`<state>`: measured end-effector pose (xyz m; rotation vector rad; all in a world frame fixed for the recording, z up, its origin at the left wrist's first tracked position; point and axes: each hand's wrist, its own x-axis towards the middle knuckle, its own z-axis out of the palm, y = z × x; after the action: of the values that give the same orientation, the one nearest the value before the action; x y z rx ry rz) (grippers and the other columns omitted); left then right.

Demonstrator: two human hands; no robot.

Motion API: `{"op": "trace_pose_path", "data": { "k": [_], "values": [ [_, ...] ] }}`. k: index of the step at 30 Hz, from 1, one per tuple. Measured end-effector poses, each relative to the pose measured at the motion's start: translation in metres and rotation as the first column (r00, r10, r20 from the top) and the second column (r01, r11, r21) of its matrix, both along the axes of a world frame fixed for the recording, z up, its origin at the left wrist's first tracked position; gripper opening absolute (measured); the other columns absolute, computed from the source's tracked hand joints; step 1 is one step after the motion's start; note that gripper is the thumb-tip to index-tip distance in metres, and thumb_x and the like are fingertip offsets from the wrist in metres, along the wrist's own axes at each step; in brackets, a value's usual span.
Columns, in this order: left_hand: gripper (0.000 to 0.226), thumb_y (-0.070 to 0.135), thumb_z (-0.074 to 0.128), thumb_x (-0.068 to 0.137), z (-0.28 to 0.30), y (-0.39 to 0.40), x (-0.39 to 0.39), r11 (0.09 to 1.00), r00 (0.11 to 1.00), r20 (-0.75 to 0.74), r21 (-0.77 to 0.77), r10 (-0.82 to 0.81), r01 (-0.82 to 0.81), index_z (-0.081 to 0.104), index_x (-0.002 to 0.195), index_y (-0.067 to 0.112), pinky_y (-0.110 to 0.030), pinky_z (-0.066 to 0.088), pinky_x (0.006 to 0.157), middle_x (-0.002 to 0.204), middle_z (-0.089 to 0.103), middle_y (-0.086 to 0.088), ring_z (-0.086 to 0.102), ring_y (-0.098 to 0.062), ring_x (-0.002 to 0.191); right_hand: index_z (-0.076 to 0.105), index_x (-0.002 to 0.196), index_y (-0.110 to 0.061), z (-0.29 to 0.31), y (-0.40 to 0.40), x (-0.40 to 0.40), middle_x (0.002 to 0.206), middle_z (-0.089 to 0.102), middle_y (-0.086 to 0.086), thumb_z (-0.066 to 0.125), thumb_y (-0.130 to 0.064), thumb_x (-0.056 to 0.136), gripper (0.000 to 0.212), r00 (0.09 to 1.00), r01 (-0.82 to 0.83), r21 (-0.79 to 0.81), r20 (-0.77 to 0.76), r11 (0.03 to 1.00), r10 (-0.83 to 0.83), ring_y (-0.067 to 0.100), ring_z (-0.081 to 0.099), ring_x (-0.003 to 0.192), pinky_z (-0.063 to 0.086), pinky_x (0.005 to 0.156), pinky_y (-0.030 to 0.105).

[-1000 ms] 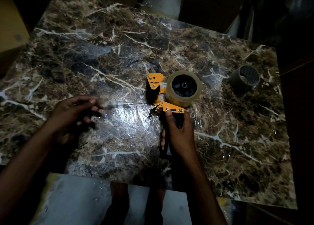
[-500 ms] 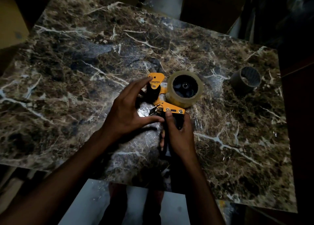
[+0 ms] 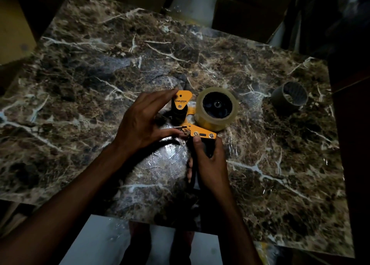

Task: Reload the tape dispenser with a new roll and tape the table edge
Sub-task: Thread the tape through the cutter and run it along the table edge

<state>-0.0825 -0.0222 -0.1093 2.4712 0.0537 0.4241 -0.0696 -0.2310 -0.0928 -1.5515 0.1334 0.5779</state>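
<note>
An orange and black tape dispenser point(image 3: 202, 133) lies on the dark marble table point(image 3: 100, 68) near its middle. A clear roll of tape point(image 3: 217, 108) sits on the dispenser's hub. My right hand point(image 3: 210, 160) is wrapped around the black handle, with the thumb against the orange plate. My left hand point(image 3: 144, 124) is at the dispenser's front end, fingers spread. Its fingertips touch the orange roller guard point(image 3: 183, 102), and its thumb rests by the blade. I cannot tell whether a tape end is between the fingers.
An empty grey cardboard core point(image 3: 290, 98) lies on its side at the table's right. Cardboard boxes point(image 3: 14, 30) stand around the table's far and left sides. The table's near edge point(image 3: 160, 223) runs just below my wrists, with pale floor beneath.
My left hand moved from the table's left side to the dispenser's front end and now touches the roller guard. My right hand stayed on the handle.
</note>
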Motion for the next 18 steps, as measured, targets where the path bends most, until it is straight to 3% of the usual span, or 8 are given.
{"op": "trace_pose_path", "data": {
  "k": [4, 7, 11, 15, 18],
  "values": [
    [0.101, 0.070, 0.078, 0.075, -0.005, 0.004, 0.006, 0.999, 0.998, 0.056, 0.034, 0.022, -0.023, 0.052, 0.157, 0.015, -0.034, 0.046, 0.102, 0.150, 0.064, -0.004, 0.063, -0.031, 0.128, 0.049, 0.117, -0.032, -0.004, 0.000, -0.001, 0.054, 0.056, 0.008, 0.065, -0.044, 0.098, 0.027, 0.999, -0.002, -0.005, -0.032, 1.000, 0.002, 0.024, 0.048, 0.039, 0.043, 0.051, 0.037],
    [0.096, 0.065, 0.080, 0.075, -0.006, 0.007, 0.016, 0.997, 0.995, 0.097, 0.064, 0.035, -0.042, 0.057, 0.153, 0.013, -0.044, 0.051, 0.095, 0.141, 0.071, -0.006, 0.067, -0.034, 0.121, 0.039, 0.118, -0.033, -0.003, -0.001, -0.001, 0.053, 0.058, 0.005, 0.066, -0.046, 0.096, 0.037, 0.997, 0.007, -0.033, -0.075, 0.999, -0.010, 0.023, 0.050, 0.038, 0.044, 0.050, 0.035],
    [0.091, 0.058, 0.082, 0.078, -0.007, 0.010, 0.016, 0.997, 0.992, 0.128, 0.076, 0.021, -0.031, 0.056, 0.153, 0.012, -0.046, 0.051, 0.094, 0.139, 0.072, -0.007, 0.067, -0.036, 0.117, 0.032, 0.116, -0.027, -0.001, -0.003, 0.000, 0.051, 0.061, 0.007, 0.070, -0.042, 0.093, 0.047, 0.991, 0.058, -0.062, -0.118, 0.996, -0.065, 0.024, 0.053, 0.038, 0.045, 0.043, 0.030],
    [0.082, 0.050, 0.084, 0.082, -0.013, 0.005, -0.001, 0.997, 0.991, 0.112, 0.006, 0.071, -0.072, 0.060, 0.150, 0.012, -0.039, 0.049, 0.098, 0.140, 0.071, -0.008, 0.067, -0.031, 0.119, 0.045, 0.122, 0.009, -0.004, -0.005, 0.006, 0.053, 0.061, 0.016, 0.075, -0.031, 0.092, 0.057, 0.965, 0.048, -0.022, -0.256, 0.999, -0.052, 0.024, 0.056, 0.036, 0.046, 0.041, 0.027],
    [0.075, 0.048, 0.087, 0.081, -0.017, -0.002, -0.008, 0.989, 0.991, 0.051, -0.085, 0.127, -0.122, 0.064, 0.146, 0.017, -0.028, 0.045, 0.088, 0.129, 0.074, -0.003, 0.061, -0.019, 0.103, 0.061, 0.101, 0.007, 0.000, -0.006, 0.009, 0.057, 0.062, 0.016, 0.070, -0.027, 0.096, 0.035, 0.922, 0.003, 0.085, -0.386, 0.996, 0.030, 0.023, 0.056, 0.040, 0.048, 0.043, 0.026]
  ]
}}
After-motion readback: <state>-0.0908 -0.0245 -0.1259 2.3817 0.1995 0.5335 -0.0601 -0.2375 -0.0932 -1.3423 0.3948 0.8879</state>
